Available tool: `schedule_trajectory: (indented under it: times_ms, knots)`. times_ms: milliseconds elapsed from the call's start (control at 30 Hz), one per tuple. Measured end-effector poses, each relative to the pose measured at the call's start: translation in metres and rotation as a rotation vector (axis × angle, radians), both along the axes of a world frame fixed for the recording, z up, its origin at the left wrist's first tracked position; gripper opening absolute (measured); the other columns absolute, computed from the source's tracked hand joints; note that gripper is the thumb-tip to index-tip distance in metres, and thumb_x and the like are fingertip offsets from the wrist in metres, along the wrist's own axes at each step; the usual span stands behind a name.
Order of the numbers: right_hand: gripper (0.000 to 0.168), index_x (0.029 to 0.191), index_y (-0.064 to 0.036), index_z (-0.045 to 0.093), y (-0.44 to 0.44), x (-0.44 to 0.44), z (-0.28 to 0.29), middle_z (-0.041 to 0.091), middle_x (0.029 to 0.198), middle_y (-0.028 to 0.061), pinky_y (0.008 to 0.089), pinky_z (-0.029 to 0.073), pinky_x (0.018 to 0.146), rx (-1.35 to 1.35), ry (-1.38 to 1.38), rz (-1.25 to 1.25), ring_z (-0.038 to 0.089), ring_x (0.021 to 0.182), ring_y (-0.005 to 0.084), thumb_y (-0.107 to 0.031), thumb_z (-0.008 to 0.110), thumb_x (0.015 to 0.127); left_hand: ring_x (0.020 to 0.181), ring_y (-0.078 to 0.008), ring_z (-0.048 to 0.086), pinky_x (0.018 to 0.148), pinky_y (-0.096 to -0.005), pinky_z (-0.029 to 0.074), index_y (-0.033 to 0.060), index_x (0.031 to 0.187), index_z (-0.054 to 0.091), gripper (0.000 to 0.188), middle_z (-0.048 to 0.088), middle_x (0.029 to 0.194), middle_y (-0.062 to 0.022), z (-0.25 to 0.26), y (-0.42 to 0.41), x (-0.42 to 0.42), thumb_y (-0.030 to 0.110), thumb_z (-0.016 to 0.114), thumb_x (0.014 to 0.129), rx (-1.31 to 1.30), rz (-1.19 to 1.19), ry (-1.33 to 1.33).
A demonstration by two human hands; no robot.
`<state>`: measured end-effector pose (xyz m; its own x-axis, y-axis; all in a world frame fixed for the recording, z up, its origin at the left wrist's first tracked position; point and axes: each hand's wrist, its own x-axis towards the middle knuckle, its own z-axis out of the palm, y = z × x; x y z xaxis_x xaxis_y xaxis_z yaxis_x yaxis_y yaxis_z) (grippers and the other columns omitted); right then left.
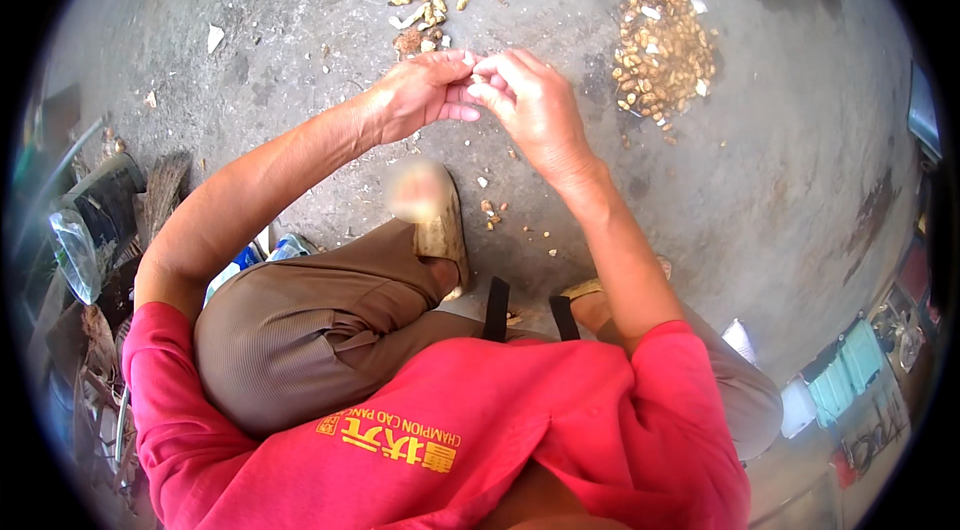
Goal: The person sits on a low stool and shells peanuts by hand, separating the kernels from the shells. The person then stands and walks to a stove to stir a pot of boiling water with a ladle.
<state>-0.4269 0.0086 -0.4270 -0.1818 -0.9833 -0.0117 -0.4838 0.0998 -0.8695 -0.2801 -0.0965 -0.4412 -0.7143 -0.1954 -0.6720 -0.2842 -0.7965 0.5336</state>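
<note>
My left hand [429,93] and my right hand [531,100] meet at the fingertips above the concrete floor. Between them is a small pale piece [478,79], apparently a peanut, mostly hidden by the fingers. My right thumb and forefinger pinch it, while the left thumb and forefinger close at its other side; the lower left fingers stay extended. Just beyond the left hand lie loose peanuts in their shells [429,8]. Beside these is a small reddish-brown heap [407,42], too small to identify surely. Right of my hands spreads a larger pile of peanuts [664,49].
My sandalled foot [442,230] stands below the hands, near scattered bits [490,211]. At left are a brush-like bundle [165,185] and a clear plastic bag [77,256]. A turquoise container [844,372] lies at lower right. Dark stains mark the concrete floor [787,155].
</note>
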Motion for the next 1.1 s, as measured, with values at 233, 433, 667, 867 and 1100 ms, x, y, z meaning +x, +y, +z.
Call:
schedule_trajectory:
  times_ms: [233, 433, 667, 867, 1100]
  knots:
    - [0.021, 0.086, -0.007, 0.058, 0.001, 0.007, 0.009, 0.065, 0.084, 0.0083, 0.0381, 0.05, 0.06, 0.12, 0.094, 0.017, 0.064, 0.072, 0.0278, -0.024, 0.068, 0.078, 0.094, -0.0148, 0.06, 0.08, -0.0293, 0.052, 0.0032, 0.115, 0.05, 0.027, 0.059, 0.107, -0.0068, -0.005, 0.003, 0.007, 0.021, 0.04, 0.098, 0.097, -0.069, -0.039]
    - [0.019, 0.085, -0.007, 0.058, 0.002, 0.004, -0.006, 0.065, 0.081, 0.0078, 0.0397, 0.049, 0.057, 0.076, 0.2, 0.068, 0.063, 0.07, 0.0282, -0.023, 0.066, 0.079, 0.091, -0.0145, 0.062, 0.079, -0.0272, 0.052, 0.0026, 0.111, 0.05, 0.023, 0.06, 0.102, -0.0072, -0.006, -0.001, 0.01, 0.017, 0.038, 0.098, 0.117, -0.073, -0.019]
    - [0.012, 0.088, -0.009, 0.059, 0.004, 0.007, -0.016, 0.065, 0.078, 0.0079, 0.0381, 0.049, 0.058, 0.071, -0.019, -0.06, 0.063, 0.068, 0.0262, -0.016, 0.065, 0.079, 0.088, -0.0105, 0.062, 0.074, -0.0239, 0.053, 0.0052, 0.115, 0.049, 0.023, 0.06, 0.1, -0.0048, -0.01, -0.001, 0.01, 0.016, 0.048, 0.095, -0.023, -0.122, -0.017]
    - [0.016, 0.091, -0.009, 0.062, 0.007, 0.0, -0.024, 0.063, 0.073, 0.0067, 0.0349, 0.048, 0.056, 0.143, -0.144, -0.005, 0.063, 0.066, 0.0229, -0.015, 0.068, 0.077, 0.083, -0.0079, 0.061, 0.069, -0.0215, 0.051, 0.0081, 0.113, 0.05, 0.025, 0.061, 0.1, -0.0019, -0.008, 0.001, 0.008, 0.024, 0.053, 0.093, -0.093, -0.158, -0.005]
    - [0.009, 0.083, -0.006, 0.057, 0.01, 0.001, -0.018, 0.062, 0.079, 0.0093, 0.0351, 0.048, 0.055, -0.142, 0.028, -0.023, 0.063, 0.067, 0.027, -0.01, 0.065, 0.08, 0.072, -0.006, 0.06, 0.062, -0.0205, 0.05, 0.0087, 0.099, 0.054, 0.017, 0.062, 0.084, -0.0001, -0.007, -0.004, 0.009, 0.025, 0.05, 0.095, 0.052, -0.167, 0.032]
